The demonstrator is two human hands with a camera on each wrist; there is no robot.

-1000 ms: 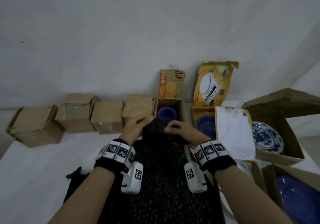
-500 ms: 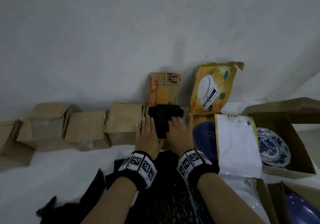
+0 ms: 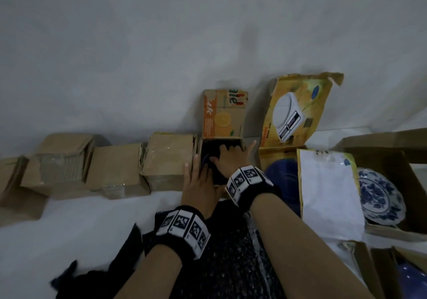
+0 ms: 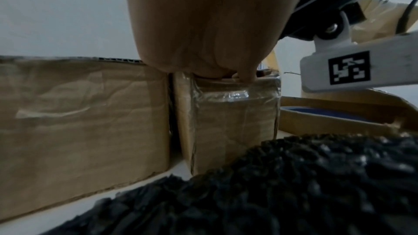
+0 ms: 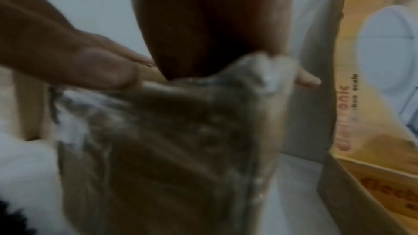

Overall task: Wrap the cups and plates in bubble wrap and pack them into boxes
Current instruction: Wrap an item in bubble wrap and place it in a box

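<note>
A small open box [image 3: 241,142] with an orange printed flap stands against the wall. Black bubble wrap [image 3: 231,264] runs from my lap up into this box. My right hand [image 3: 231,160] reaches into the box opening and presses the wrap down, with the little finger spread out to the right. A sliver of the blue cup [image 3: 205,160] shows beside its thumb. My left hand [image 3: 196,183] lies flat with straight fingers at the box's near left edge. In the right wrist view the wrap [image 5: 181,131] bunches up under the palm, blurred. In the left wrist view the fingertips [image 4: 246,78] touch the box rim.
Three shut brown boxes [image 3: 168,160] line the wall to the left. To the right, a kitchen-scale box [image 3: 298,111] holds a blue plate [image 3: 282,178] under white paper [image 3: 328,190]. Farther right, a brown box holds a blue-and-white patterned plate [image 3: 379,197].
The wrap that lay over the box top has been pushed down inside. My right hand has gone forward into the opening. My left hand has slid back to the box's near left edge.
</note>
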